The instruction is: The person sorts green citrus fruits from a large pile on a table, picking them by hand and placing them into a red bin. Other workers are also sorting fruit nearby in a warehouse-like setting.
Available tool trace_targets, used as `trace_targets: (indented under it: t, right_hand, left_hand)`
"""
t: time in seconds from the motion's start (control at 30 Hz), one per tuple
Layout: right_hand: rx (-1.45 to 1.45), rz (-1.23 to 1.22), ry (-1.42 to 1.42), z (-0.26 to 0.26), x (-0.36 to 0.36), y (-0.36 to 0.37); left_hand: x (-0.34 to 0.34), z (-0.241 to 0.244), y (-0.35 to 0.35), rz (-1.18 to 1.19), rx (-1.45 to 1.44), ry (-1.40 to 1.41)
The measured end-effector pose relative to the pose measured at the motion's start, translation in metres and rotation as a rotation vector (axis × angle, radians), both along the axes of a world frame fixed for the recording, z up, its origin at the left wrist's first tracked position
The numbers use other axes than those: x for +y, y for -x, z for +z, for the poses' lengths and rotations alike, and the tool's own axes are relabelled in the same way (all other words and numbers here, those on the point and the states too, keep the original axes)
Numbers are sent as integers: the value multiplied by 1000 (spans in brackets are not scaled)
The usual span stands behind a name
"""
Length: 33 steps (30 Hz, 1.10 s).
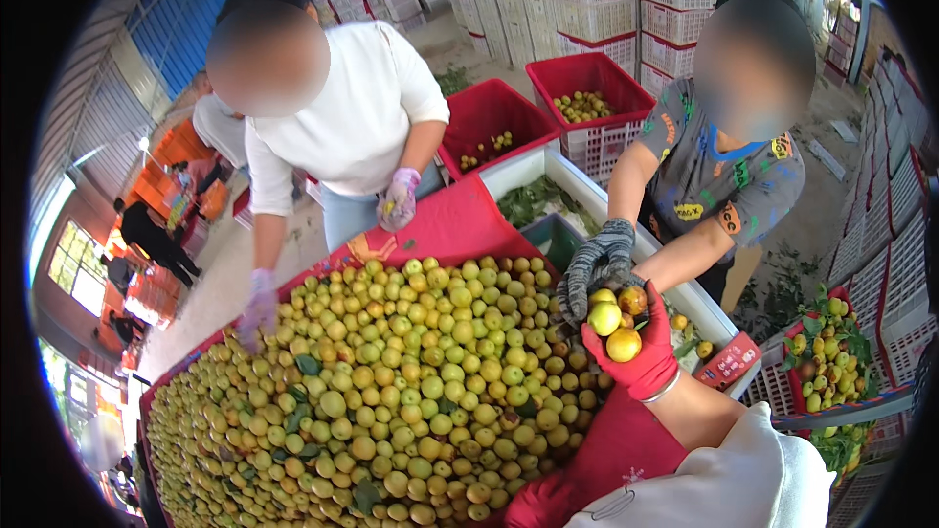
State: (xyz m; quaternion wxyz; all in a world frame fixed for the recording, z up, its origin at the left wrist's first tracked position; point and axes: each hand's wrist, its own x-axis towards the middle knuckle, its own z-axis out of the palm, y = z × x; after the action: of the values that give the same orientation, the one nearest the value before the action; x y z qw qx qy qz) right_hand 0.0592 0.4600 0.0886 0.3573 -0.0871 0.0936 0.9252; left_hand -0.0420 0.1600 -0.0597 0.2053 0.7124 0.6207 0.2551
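Note:
My right hand (pixel 645 363), in a red glove, holds several small jujube-like fruits (pixel 606 318), yellow-green to brownish, cupped in the palm and fingers. Right against them are a co-worker's hands in grey knitted gloves (pixel 598 260), overlapping my fingertips. At the bottom edge is my left hand (pixel 543 502), also red-gloved, beside the near side of a wide heap of the same fruits (pixel 411 389); its fingers are partly cut off and blend into the red cloth (pixel 631 447). A few leaves lie among the heap.
Across the heap, a co-worker in white (pixel 345 103) has one gloved hand at the fruits. Red-lined crates (pixel 506 114) with some fruits stand behind. A white trough (pixel 697 308) holding leaves runs along the right. Stacked crates (pixel 587 0) line the back; a fruit crate (pixel 829 359) sits far right.

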Motion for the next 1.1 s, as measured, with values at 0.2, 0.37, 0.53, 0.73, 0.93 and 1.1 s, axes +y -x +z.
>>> trace_targets:
  t: [0.2,0.37,0.53,0.73,0.93,1.1]
  right_hand:
    - [101,176,-182,-7,27,-27]
    - [324,420,-793,-56,98,-8]
    - [-710,-170,-503,-89,76,-61]
    - [-1145,21,-880,13,31,-95]
    - [-1570,-67,-1810,79,71,14]
    - [-689,-61,-956,103,166,110]
  left_hand:
    - [-1,28,-7,40,54,-17]
    - [4,40,-7,43,133,18]
    - [1,29,-9,80,135,-35]
    - [3,26,-9,84,167,-91]
    - [0,26,-8,99,201,-109]
    - [12,38,-11,64,145,-81]
